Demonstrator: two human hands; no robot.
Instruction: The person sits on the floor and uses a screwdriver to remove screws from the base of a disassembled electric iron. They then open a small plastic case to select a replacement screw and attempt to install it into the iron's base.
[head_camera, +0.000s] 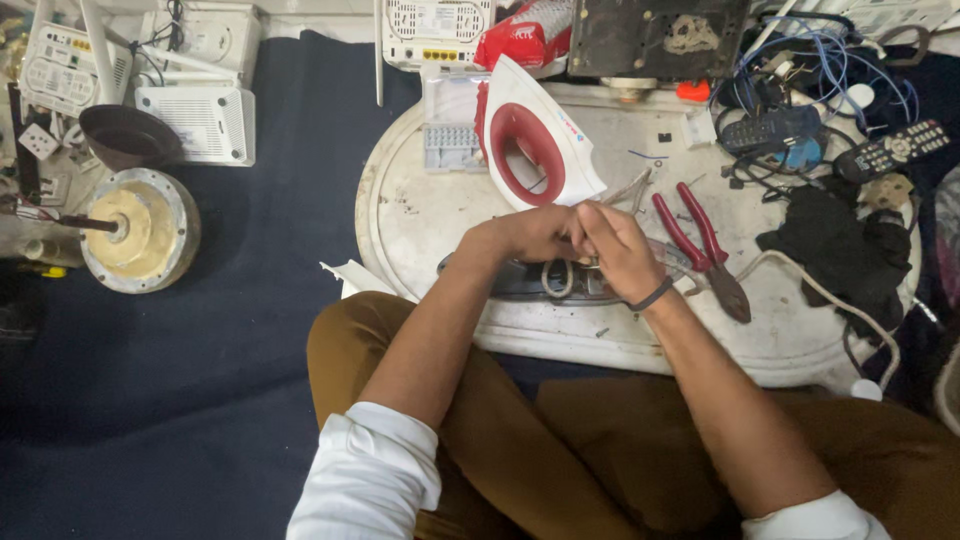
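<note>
Hands: my left hand (525, 235) and right hand (615, 245) meet over the soleplate (530, 283), a dark metal iron base lying flat on the near part of the round white tray (420, 215), just past my knees. Fingertips of both press together on some small part at the plate's top; the part itself is hidden, so I cannot tell what is pinched, only that both grips are closed and touching each other.

Shell: white and red iron cover (535, 135), tilted on its side, just beyond my hands, apart from the soleplate.

Pliers (705, 250): red handles, lying on the tray just right of my right hand, untouched.

Box (450, 125): small clear compartment case at the tray's far edge, left of the shell.

Cord (830, 300): pale, curving along the right rim.

Remote (895, 148): black, far right, among cables.

Method, as I judge it: keep the soleplate flat and still under my wrists, hold the small part firmly with one hand while the other works it, and keep loose bits over the tray so none drop to the blue cloth (200, 380)
</note>
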